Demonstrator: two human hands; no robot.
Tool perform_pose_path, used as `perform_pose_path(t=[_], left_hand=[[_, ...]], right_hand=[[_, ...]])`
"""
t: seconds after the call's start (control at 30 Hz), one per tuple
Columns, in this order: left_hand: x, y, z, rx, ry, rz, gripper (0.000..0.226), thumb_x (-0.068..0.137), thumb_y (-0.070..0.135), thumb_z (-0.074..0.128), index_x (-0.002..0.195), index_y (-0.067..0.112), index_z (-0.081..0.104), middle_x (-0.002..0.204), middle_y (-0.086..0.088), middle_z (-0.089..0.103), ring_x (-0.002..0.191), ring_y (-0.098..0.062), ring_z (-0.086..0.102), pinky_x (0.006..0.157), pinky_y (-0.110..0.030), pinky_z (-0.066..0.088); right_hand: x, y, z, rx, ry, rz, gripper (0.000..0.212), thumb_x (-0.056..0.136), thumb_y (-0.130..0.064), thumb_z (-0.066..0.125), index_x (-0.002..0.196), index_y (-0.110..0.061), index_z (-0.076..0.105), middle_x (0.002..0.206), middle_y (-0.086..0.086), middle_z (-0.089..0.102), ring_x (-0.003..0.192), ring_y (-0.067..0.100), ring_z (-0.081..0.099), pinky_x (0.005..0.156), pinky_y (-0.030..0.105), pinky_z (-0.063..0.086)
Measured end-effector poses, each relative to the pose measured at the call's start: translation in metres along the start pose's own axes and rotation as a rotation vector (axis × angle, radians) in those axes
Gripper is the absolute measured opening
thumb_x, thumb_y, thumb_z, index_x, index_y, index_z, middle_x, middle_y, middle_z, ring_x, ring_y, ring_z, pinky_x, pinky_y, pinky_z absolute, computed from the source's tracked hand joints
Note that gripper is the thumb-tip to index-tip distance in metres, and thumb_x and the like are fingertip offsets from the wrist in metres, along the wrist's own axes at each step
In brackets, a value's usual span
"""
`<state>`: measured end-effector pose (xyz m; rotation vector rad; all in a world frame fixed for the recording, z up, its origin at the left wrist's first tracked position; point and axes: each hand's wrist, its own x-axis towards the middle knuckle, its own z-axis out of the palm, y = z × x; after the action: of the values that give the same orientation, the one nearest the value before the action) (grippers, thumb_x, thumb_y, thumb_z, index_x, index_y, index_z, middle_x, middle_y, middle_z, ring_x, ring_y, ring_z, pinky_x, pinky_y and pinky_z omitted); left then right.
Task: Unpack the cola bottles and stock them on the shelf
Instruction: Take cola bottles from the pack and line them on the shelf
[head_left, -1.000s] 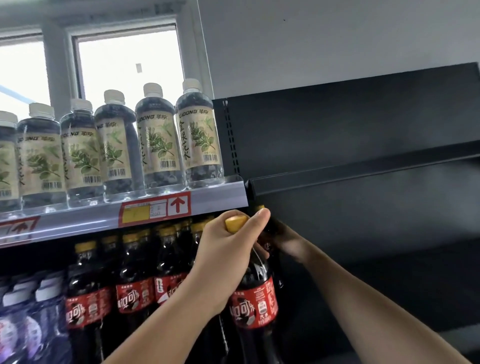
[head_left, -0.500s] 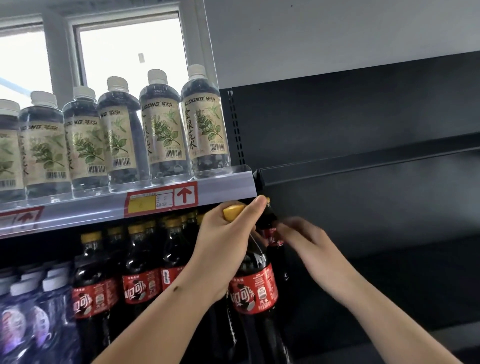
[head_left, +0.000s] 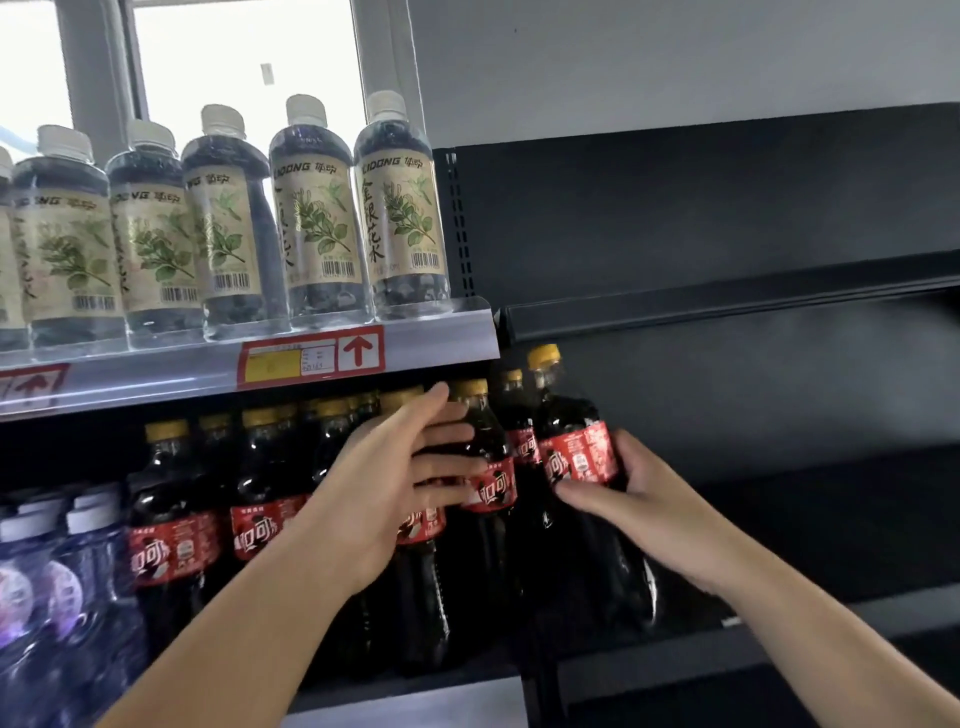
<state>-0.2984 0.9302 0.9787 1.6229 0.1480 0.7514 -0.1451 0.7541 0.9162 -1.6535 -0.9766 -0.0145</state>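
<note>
Shelf (head_left: 779, 616) holding rows of cola bottles (head_left: 260, 499) (yellow caps, red labels), right hand (head_left: 649, 506) gripping rightmost cola bottle (head_left: 571, 452) at its label, left hand (head_left: 384, 478) reaching with straight, spread fingers against neighbouring bottle (head_left: 485, 452).

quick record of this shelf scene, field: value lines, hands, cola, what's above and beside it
left hand: left hand, fingers straight, against the front cola bottles
right hand: right hand grips the rightmost cola bottle at its red label
cola row: cola bottles, yellow caps, upright on the lower shelf
shelf above: herbal drink bottles, white caps, on the upper shelf
price tag: red-bordered tag with arrow
far left: purple-label bottles
right bay: dark shelving, no goods visible
</note>
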Motion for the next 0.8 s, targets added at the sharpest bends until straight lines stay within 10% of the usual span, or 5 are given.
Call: perform_pose_path(t=[0.37,0.6,0.8], left_hand=[[-0.055,-0.075,-0.072,0.030,0.152,-0.066,0.024,0.080,0.028,0.068,0.093,0.012,0.080,0.093,-0.013,0.079,0.074,-0.035,0.076,0.065,-0.044,0.057],[-0.078,-0.076,-0.105,0.086,0.224,-0.030,0.018,0.093,0.029,0.065,0.093,0.019,0.081,0.095,-0.008,0.079,0.081,-0.031,0.076,0.072,-0.044,0.059],[-0.094,-0.078,-0.123,0.073,0.260,-0.036,0.020,0.091,0.030,0.071,0.100,0.013,0.078,0.095,-0.010,0.078,0.083,-0.032,0.076,0.071,-0.039,0.058]], right_hand=[[0.102,0.065,0.025,0.006,0.058,0.042,0.055,0.085,-0.029,0.084,0.131,-0.025,0.053,0.115,-0.006,0.071,0.107,0.005,0.066,0.083,0.019,0.047],[0.124,0.083,0.039,-0.058,0.049,-0.012,0.060,0.075,-0.056,0.086,0.127,-0.037,0.064,0.118,-0.013,0.075,0.121,0.011,0.065,0.107,0.042,0.050],[0.114,0.067,0.050,-0.102,0.030,-0.007,0.025,0.092,-0.024,0.077,0.103,-0.041,0.063,0.107,-0.020,0.069,0.103,-0.003,0.062,0.095,0.032,0.048]])
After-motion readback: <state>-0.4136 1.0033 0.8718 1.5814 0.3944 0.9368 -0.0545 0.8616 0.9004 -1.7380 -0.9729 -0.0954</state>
